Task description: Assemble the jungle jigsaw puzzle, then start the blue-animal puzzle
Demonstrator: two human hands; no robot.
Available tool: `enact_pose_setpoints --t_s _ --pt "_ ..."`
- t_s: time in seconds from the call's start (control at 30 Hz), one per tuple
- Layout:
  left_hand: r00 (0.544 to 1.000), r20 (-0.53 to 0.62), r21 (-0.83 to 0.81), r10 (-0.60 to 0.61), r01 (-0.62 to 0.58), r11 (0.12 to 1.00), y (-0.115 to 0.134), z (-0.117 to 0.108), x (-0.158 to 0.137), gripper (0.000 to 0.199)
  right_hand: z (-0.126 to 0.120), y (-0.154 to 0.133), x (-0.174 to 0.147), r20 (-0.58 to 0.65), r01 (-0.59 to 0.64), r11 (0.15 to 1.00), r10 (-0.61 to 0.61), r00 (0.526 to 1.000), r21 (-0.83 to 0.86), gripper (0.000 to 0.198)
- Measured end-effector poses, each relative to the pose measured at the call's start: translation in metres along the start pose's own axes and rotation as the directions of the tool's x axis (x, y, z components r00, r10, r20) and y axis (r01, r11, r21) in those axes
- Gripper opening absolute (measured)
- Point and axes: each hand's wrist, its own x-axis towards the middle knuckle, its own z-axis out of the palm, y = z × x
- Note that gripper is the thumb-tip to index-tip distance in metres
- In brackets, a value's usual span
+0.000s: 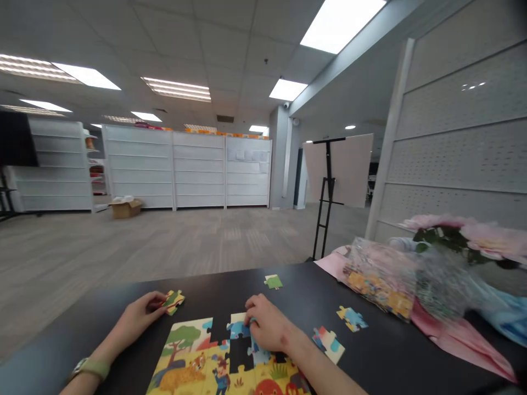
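A partly joined jigsaw puzzle with a tree, a lioness and a small figure lies on the black table, with dark gaps in its upper part. My left hand is beside its upper left corner, thumb and fingers closed on a green and yellow jigsaw piece. Over the top of the puzzle, my right hand has its fingers curled at a blue and cream jigsaw piece; the hand hides part of that piece. Another blue piece shows just below the right hand.
Loose pieces lie about: a green one beyond the puzzle, a blue and yellow one and a red and cream one to the right. A clear bag of pieces, pink cloth and flowers occupy the right side.
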Motion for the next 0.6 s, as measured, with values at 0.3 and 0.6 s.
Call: enact_pose_setpoints --t_s 0.3,0.6 --pt "1.000 0.017 0.022 -0.014 0.013 1.000 -0.006 -0.001 0.008 0.051 -0.045 0.066 -0.171 -0.308 -0.444 0.883 0.383 0.871 -0.156 0.041" --pt "1.000 -0.019 -0.035 -0.007 0.006 0.999 0.020 -0.004 -0.006 0.047 -0.032 0.059 -0.228 -0.467 -0.622 0.783 0.544 0.697 -0.016 0.045"
